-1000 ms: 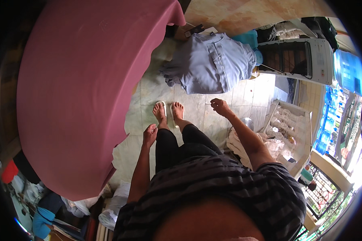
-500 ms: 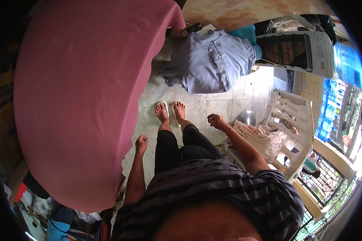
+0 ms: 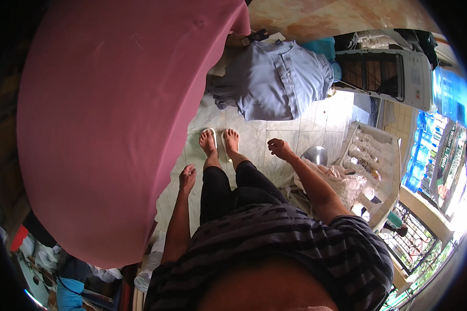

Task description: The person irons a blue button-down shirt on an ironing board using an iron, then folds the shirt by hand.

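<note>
Far left: big pink-covered table filling that side, cloth bare. Left hand hanging just beside the table edge, fingers loosely curled, holding nothing, touching nothing. Middle: two feet in pale sandals on the tiled floor, legs in black. Beyond the feet, farther away: blue-grey button shirt spread flat on the floor, long axis running roughly away from the feet, collar at the far end. Right hand raised over the floor right of the feet, fingers half-curled, empty. Shirt lies ahead of both hands, well apart from each; right hand nearer to it. Right of that arm: heap of pale cloth, round metal bowl, white plastic chair, white fan-like appliance at far right.
</note>
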`<state>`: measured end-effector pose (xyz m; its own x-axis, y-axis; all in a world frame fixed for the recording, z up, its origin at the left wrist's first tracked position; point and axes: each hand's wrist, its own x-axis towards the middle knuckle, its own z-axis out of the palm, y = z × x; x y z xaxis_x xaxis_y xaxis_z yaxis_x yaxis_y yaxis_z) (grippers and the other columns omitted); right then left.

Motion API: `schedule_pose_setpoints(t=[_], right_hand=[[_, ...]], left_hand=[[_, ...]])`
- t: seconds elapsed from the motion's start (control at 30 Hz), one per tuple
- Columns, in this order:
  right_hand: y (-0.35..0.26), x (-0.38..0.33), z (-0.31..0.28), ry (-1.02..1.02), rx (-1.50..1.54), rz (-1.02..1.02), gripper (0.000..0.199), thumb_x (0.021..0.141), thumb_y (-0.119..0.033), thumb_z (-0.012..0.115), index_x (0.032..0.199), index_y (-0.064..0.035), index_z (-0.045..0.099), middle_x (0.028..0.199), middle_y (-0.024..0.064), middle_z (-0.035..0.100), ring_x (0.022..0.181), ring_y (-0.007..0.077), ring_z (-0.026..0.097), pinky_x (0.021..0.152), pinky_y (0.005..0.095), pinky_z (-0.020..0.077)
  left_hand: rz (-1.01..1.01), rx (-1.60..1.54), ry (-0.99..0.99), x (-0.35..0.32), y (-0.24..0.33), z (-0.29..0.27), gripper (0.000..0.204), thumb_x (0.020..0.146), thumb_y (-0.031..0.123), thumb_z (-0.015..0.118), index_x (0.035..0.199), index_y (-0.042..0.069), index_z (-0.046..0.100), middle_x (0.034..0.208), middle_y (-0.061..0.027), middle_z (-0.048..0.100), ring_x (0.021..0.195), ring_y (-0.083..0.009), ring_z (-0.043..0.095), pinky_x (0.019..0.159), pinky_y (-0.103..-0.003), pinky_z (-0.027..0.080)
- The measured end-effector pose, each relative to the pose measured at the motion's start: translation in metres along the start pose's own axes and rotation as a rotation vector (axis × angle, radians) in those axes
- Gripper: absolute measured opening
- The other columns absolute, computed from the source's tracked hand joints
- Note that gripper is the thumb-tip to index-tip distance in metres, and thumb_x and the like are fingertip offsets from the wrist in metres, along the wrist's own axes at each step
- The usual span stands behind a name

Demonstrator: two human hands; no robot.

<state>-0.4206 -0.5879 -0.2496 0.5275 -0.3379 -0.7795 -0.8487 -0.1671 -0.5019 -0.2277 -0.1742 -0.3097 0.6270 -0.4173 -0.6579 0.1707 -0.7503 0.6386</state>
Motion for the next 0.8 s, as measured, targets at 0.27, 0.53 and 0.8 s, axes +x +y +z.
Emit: schedule_pose_setpoints(t=[0.27, 0.53, 0.8], right_hand=[[0.006, 0.004, -0.011, -0.004, -0.037, -0.051, 0.033, 0.090, -0.024, 0.063, 0.114, -0.0021, 0.067, 0.089, 0.0127, 0.072, 0.071, 0.0181, 0.071, 0.067, 0.0318, 0.0569], [-0.019, 0.017, -0.030, -0.044, -0.253, -0.240, 0.027, 0.091, -0.022, 0.063, 0.110, -0.0021, 0.067, 0.087, 0.0127, 0.072, 0.070, 0.0194, 0.071, 0.067, 0.0345, 0.0570], [-0.152, -0.007, -0.001, -0.307, -0.220, -0.657, 0.023, 0.097, -0.008, 0.060, 0.117, 0.0011, 0.063, 0.093, 0.0109, 0.072, 0.081, 0.0174, 0.070, 0.072, 0.0298, 0.0555]], left_hand=[[0.009, 0.032, 0.058, -0.024, -0.011, 0.005, 0.031, 0.092, 0.020, 0.065, 0.118, 0.004, 0.063, 0.106, -0.0158, 0.070, 0.096, -0.0270, 0.069, 0.083, -0.037, 0.054], [-0.001, -0.087, 0.202, -0.054, -0.018, 0.021, 0.032, 0.091, 0.021, 0.066, 0.117, 0.002, 0.062, 0.106, -0.0157, 0.071, 0.099, -0.0286, 0.069, 0.085, -0.039, 0.054], [-0.181, -0.211, 0.355, -0.114, -0.034, 0.049, 0.036, 0.086, 0.028, 0.068, 0.111, 0.002, 0.065, 0.099, -0.0186, 0.072, 0.094, -0.0329, 0.070, 0.085, -0.040, 0.055]])
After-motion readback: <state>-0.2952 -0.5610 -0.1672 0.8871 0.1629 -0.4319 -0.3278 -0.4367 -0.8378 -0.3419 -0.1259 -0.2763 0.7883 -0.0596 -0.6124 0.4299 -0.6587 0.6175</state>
